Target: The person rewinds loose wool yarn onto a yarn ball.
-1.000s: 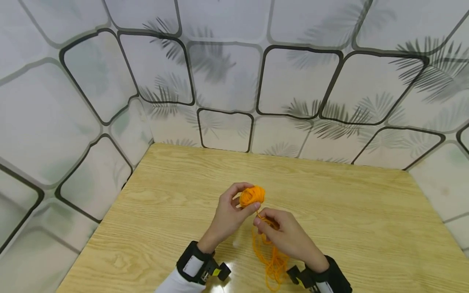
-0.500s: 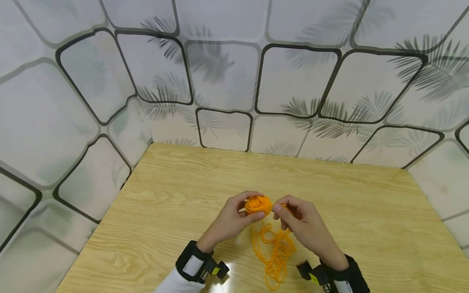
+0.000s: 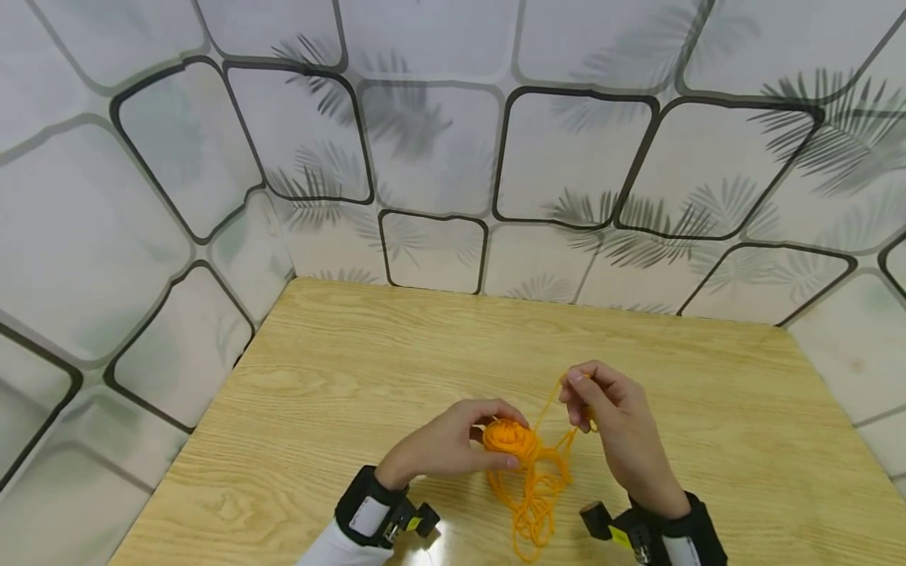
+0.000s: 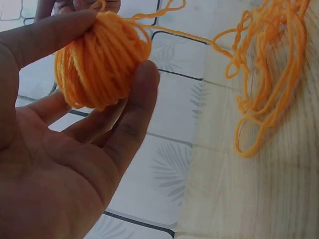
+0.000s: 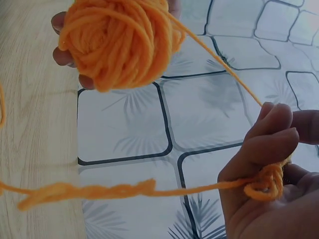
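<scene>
An orange ball of yarn [image 3: 511,440] is gripped between the thumb and fingers of my left hand [image 3: 460,440]. In the left wrist view the wound ball [image 4: 99,62] sits between the fingertips, its strands neatly wrapped. My right hand [image 3: 612,413], up and to the right of the ball, pinches a strand of yarn [image 5: 224,64] that runs taut from the ball. A small bunch of yarn [image 5: 266,181] lies inside the curled right fingers, and another strand trails from it. Below the hands, a loose tangle of orange yarn [image 3: 532,511] lies on the table.
The light wood table [image 3: 354,354] carries the tangle close to its front side. Behind it and to the left stand walls [image 3: 439,149] covered in a stone-and-leaf pattern. Each wrist wears a black strap with a small camera [image 3: 425,519].
My right hand has moved up and to the right, away from the ball, drawing the strand tight. My left hand has lowered slightly and shifted right with the ball, which has turned.
</scene>
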The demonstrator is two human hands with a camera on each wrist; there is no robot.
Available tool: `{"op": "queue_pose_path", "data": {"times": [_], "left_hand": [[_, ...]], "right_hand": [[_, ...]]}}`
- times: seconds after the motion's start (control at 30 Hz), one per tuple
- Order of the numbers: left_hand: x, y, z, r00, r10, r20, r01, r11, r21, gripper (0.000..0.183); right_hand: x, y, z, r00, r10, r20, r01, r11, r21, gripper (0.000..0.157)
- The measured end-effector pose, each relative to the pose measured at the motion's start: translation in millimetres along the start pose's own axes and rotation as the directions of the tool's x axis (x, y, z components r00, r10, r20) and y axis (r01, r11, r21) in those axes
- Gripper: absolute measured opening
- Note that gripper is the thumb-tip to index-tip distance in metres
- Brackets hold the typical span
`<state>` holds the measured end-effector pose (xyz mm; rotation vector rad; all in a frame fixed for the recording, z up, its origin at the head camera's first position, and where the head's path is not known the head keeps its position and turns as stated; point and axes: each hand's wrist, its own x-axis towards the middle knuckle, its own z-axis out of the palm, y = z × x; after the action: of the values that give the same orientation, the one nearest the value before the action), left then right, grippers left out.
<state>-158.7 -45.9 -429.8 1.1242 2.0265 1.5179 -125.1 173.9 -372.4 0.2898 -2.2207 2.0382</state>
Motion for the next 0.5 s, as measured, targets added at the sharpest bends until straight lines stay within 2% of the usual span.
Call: {"op": "queue_pose_path", "data": {"times": [0.1,0.17,0.27,0.33,0.4,0.5], "left_hand": [[-0.7,2.2,-1.3,0.997,0.014,0.075,-0.013,1.0,-0.015,0.035],[-1.6,4.1,-1.5,0.991,0.025,0.13,-0.017,0.998,-0.063,0.035],[-3.3,8.7,-0.8,0.974,0.052,0.222,-0.013,0.985,-0.17,0.035],[-4.6,11.8,-0.3,0.959,0.075,0.273,-0.003,0.967,-0.254,0.035],[-5.8,15.1,0.0,0.949,0.107,0.295,-0.002,0.942,-0.335,0.036],[-6.9,19.0,-0.3,0.954,0.158,0.254,-0.028,0.892,-0.45,0.039]], "right_hand": [[1.4,0.0,-1.6,0.999,0.005,-0.041,-0.003,0.999,0.043,0.032],[2.4,0.5,-2.2,0.998,0.018,-0.058,-0.014,0.998,0.062,0.034],[3.9,2.8,-2.5,0.998,0.032,-0.061,-0.027,0.996,0.082,0.037],[4.8,5.3,-2.0,0.998,0.039,-0.055,-0.034,0.996,0.086,0.038],[5.9,8.7,-1.1,0.998,0.048,-0.051,-0.044,0.996,0.079,0.038],[8.0,14.9,0.7,0.996,0.078,-0.053,-0.075,0.996,0.058,0.039]]}}
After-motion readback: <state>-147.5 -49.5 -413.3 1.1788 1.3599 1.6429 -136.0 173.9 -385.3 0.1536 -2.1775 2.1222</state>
